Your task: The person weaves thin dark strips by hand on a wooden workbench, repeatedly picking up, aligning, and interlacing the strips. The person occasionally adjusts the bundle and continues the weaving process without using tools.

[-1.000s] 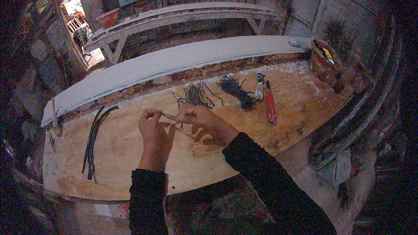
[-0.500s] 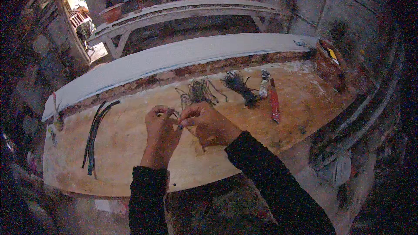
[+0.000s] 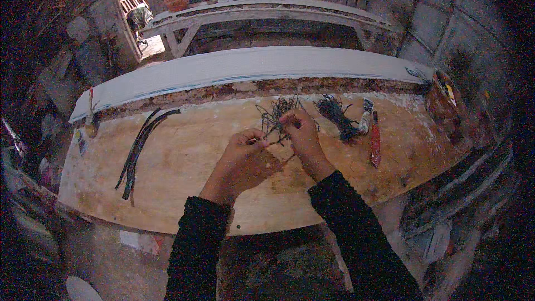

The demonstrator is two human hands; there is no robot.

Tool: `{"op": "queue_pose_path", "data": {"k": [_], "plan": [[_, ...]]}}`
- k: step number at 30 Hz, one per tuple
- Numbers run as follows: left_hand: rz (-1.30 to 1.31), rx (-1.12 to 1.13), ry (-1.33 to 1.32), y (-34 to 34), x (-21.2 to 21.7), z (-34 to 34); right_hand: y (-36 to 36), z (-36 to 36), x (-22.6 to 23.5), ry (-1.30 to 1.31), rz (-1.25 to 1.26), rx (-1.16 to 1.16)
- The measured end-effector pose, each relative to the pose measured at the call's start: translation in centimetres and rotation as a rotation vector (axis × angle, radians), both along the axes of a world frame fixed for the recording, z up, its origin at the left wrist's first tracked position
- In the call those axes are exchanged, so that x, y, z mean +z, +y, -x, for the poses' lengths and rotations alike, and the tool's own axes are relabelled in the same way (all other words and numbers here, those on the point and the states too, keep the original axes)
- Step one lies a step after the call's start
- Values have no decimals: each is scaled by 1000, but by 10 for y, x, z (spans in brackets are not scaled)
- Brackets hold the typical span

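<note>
While both hands work over the wooden bench [image 3: 184,156], the loose tangle of thin dark wires [image 3: 277,117] serves as the landmark. Well left of it lie long dark strips [image 3: 136,150]. Just below-left of it, the left hand [image 3: 245,153] pinches closed on a strand; right against the tangle, the right hand [image 3: 304,134] curls shut on the wires. Doing this well probably means drawing one strand out slowly (so neighbours do not snag). Right of the tangle sit a tied dark bundle [image 3: 337,114] and a red-handled tool [image 3: 375,145]. Fingertips hide the exact grip, and the dim corners are unreadable.
</note>
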State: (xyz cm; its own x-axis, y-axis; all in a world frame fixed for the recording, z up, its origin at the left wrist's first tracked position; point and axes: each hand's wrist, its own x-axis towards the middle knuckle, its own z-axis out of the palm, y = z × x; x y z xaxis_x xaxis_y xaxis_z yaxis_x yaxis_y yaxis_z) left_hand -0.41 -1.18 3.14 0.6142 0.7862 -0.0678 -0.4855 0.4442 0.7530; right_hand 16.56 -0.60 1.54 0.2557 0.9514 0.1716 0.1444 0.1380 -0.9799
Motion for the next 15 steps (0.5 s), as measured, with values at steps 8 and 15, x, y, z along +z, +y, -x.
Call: {"op": "queue_pose_path", "data": {"k": [8,15], "plan": [[37,-185,63,-6,-1,-6,-4,3,7,-138,-52,-95],[-295,308,322,37,-33,-1,12,-15,-19,-356,-263,-146]]}}
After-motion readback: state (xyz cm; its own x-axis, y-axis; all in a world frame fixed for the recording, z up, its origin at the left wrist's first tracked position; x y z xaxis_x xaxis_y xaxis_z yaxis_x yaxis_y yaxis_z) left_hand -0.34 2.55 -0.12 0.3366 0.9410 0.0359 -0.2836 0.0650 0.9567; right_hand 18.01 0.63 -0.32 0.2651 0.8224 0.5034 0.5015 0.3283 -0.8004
